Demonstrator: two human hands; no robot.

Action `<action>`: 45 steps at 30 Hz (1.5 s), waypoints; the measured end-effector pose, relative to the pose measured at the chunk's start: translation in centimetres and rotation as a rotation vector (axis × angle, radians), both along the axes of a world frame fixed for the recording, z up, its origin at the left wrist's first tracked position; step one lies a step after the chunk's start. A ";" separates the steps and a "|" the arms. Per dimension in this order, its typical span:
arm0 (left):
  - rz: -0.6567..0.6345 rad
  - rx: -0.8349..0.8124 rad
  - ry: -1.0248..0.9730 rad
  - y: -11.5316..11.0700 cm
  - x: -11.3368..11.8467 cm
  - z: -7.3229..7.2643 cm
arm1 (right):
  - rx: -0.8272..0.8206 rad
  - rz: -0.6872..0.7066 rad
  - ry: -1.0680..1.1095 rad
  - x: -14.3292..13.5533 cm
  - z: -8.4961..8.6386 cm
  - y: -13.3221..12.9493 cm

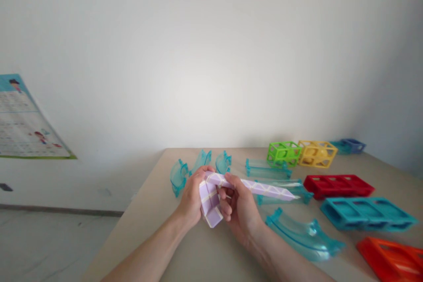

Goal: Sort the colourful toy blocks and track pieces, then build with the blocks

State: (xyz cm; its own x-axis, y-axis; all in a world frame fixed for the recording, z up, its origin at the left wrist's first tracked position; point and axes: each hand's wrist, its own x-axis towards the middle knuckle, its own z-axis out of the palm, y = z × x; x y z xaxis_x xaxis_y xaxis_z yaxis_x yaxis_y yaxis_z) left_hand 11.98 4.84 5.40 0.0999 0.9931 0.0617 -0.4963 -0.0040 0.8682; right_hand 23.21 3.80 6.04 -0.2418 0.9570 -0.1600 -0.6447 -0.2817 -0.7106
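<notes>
Both my hands hold a lavender snake puzzle [267,189] with pale edges, made of wedge-shaped segments. One straight length points to the right and ends in a slanted tip. Its other part bends down between my hands into a short hooked end. My left hand [192,196] is closed around the bent part at the left. With thumb on top and fingers curled beneath, my right hand [243,211] grips the straight length near the bend. The puzzle is held above the table [191,251]; my fingers hide some of its segments.
Clear teal curved track pieces [178,177] and straight ones [267,168] lie behind the hands. A curved track [304,233] is at the right. Further right are green [283,154], yellow [317,154], red [339,186], teal [366,213] and orange [393,257] frame blocks.
</notes>
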 end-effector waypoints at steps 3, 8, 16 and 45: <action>-0.038 0.080 -0.019 0.0 -0.2 -0.2 | 0.085 -0.026 -0.032 -0.1 -0.4 0.1; 0.018 0.104 -0.023 -0.1 -0.2 -0.3 | 0.258 -0.167 -0.130 -0.1 -1.3 0.3; -0.075 -0.104 -0.043 -0.1 -0.5 0.7 | 0.778 -0.204 -0.669 2.3 -1.3 0.4; -0.174 -0.113 0.304 0.0 -0.3 0.4 | 0.760 -0.167 -0.770 2.2 -1.6 1.2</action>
